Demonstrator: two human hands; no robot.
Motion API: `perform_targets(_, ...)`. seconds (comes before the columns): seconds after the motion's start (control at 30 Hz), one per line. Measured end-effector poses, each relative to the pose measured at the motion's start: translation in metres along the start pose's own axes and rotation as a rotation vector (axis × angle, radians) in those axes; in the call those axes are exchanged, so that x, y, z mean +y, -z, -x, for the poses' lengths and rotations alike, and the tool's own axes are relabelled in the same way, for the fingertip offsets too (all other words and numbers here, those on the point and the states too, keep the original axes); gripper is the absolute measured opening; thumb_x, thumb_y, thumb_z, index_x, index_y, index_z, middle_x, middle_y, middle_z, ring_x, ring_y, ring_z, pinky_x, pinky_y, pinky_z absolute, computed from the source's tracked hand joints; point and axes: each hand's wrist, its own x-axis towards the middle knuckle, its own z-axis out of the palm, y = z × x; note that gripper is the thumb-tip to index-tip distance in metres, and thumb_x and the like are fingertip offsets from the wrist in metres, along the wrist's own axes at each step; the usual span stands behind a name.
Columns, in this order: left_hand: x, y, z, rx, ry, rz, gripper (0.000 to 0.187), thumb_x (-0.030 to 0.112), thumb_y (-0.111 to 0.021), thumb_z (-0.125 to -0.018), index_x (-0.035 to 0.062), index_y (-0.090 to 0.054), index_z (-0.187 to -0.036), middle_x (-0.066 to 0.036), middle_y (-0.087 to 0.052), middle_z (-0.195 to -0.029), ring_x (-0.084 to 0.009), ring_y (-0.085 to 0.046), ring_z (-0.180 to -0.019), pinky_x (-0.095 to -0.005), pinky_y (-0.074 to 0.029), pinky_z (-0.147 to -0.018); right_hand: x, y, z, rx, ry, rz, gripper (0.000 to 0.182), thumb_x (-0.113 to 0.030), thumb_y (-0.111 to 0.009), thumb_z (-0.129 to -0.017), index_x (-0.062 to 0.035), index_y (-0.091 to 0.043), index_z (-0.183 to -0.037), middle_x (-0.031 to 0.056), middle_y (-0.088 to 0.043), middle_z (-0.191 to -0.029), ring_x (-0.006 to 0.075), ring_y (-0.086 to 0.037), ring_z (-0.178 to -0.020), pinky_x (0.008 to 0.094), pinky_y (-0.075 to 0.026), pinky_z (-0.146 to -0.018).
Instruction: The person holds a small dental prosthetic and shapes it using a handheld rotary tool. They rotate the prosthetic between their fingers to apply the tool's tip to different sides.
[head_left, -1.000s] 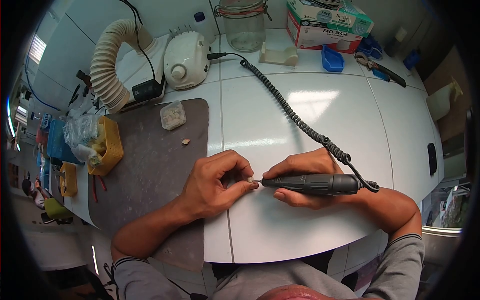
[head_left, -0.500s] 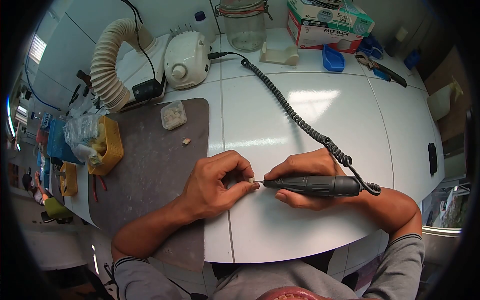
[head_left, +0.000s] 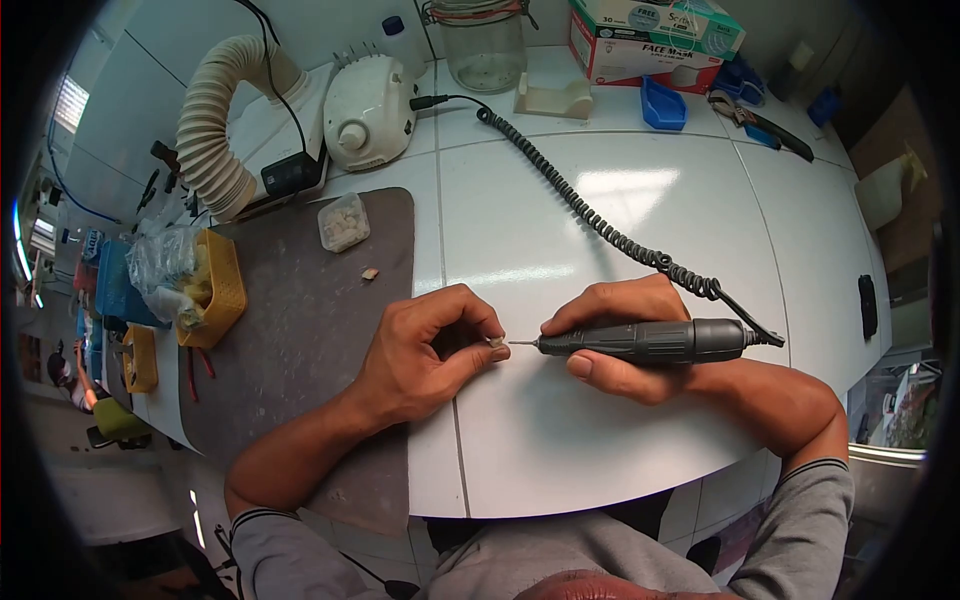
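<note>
Between the thumb and forefinger of my left hand [head_left: 428, 348] is a small whitish piece [head_left: 497, 342], mostly covered by the fingertips; its exact kind cannot be made out. My right hand [head_left: 630, 302] is wrapped round a black rotary handpiece [head_left: 650, 342], held level. The thin metal bit [head_left: 522, 344] points left, its tip at or very near the whitish piece. A coiled black cord [head_left: 590, 225] runs from the handpiece's rear to a white control unit [head_left: 368, 115] at the back.
A clear tub of pale pieces [head_left: 344, 224] and a small chip [head_left: 370, 274] lie on the brown mat [head_left: 310, 330]. Yellow baskets [head_left: 228, 290] stand left, beside a ribbed hose [head_left: 205, 125]. Behind are a glass jar [head_left: 484, 55], mask boxes [head_left: 650, 50] and a blue tray [head_left: 662, 104]. Another person sits far left.
My right hand has drawn the handpiece slightly right and up, and more of the bit shows. My left hand has shifted slightly upward, still pinching the whitish piece.
</note>
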Motion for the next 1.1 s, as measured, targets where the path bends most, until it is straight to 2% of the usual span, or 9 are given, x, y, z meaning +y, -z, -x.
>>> perform_targets(0.07, -0.005, -0.002, 0.0, 0.041, -0.027, 0.034, 0.017, 0.003, -0.084, -0.09, 0.0022, -0.072, -0.102, -0.005, -0.075, -0.089, -0.0088, -0.071, -0.078, -0.0251, -0.055, -0.067, -0.001, 0.001, 0.0, -0.006, -0.006, -0.001, 0.034, -0.02, -0.075, -0.089, 0.0041, -0.074, -0.114, 0.0186, -0.079, -0.094, 0.0245, -0.079, -0.076, 0.0343, -0.064, -0.072)
perform_targets(0.27, -0.001, -0.002, 0.0, 0.022, -0.02, 0.022, 0.019, 0.003, -0.084, -0.089, 0.0021, -0.076, -0.106, -0.006, -0.077, -0.092, -0.0098, -0.073, -0.081, -0.0251, -0.056, -0.067, -0.004, 0.0, -0.003, -0.019, -0.001, -0.012, 0.032, -0.02, -0.074, -0.091, 0.0032, -0.073, -0.113, 0.0175, -0.079, -0.091, 0.0236, -0.079, -0.075, 0.0332, -0.064, -0.071)
perform_targets(0.37, 0.003, 0.0, -0.002, -0.006, -0.011, -0.006, 0.016, -0.004, -0.083, -0.089, -0.0002, -0.074, -0.102, -0.006, -0.075, -0.096, -0.0108, -0.074, -0.085, -0.0244, -0.058, -0.072, 0.0, -0.001, -0.002, 0.009, 0.019, -0.021, 0.03, -0.022, -0.075, -0.092, 0.0015, -0.074, -0.111, 0.0151, -0.079, -0.086, 0.0214, -0.078, -0.072, 0.0315, -0.063, -0.069)
perform_targets(0.57, 0.008, 0.002, -0.002, -0.011, -0.003, -0.031, 0.017, -0.003, -0.083, -0.089, -0.0003, -0.074, -0.103, -0.006, -0.075, -0.096, -0.0101, -0.073, -0.083, -0.024, -0.057, -0.07, -0.002, -0.001, -0.002, 0.005, -0.02, -0.039, 0.03, -0.022, -0.074, -0.093, 0.0009, -0.074, -0.112, 0.0146, -0.079, -0.087, 0.022, -0.078, -0.072, 0.0326, -0.062, -0.069)
perform_targets(0.83, 0.007, 0.003, -0.001, -0.033, 0.04, 0.037, 0.015, -0.006, -0.08, -0.09, -0.0011, -0.072, -0.102, -0.008, -0.078, -0.095, -0.0124, -0.075, -0.087, -0.0263, -0.06, -0.078, -0.001, 0.0, -0.003, 0.008, -0.008, -0.018, 0.029, -0.021, -0.076, -0.093, 0.0001, -0.074, -0.112, 0.0148, -0.079, -0.088, 0.0222, -0.078, -0.073, 0.0328, -0.062, -0.069)
perform_targets(0.93, 0.004, 0.004, -0.001, -0.051, 0.074, 0.101, 0.015, -0.006, -0.079, -0.091, -0.0019, -0.071, -0.102, -0.009, -0.078, -0.096, -0.0139, -0.077, -0.091, -0.027, -0.061, -0.081, -0.004, 0.002, -0.003, -0.034, -0.046, -0.018, 0.033, -0.018, -0.074, -0.091, 0.0036, -0.073, -0.116, 0.0184, -0.08, -0.093, 0.0255, -0.08, -0.078, 0.0347, -0.064, -0.074)
perform_targets(1.1, 0.006, 0.005, -0.002, -0.078, 0.093, 0.102, 0.015, -0.007, -0.079, -0.091, -0.0023, -0.07, -0.103, -0.01, -0.079, -0.096, -0.0152, -0.078, -0.093, -0.0276, -0.062, -0.084, -0.003, -0.001, -0.004, -0.008, -0.019, -0.045, 0.029, -0.02, -0.076, -0.093, -0.0006, -0.075, -0.114, 0.0145, -0.08, -0.09, 0.0229, -0.079, -0.076, 0.0328, -0.063, -0.072)
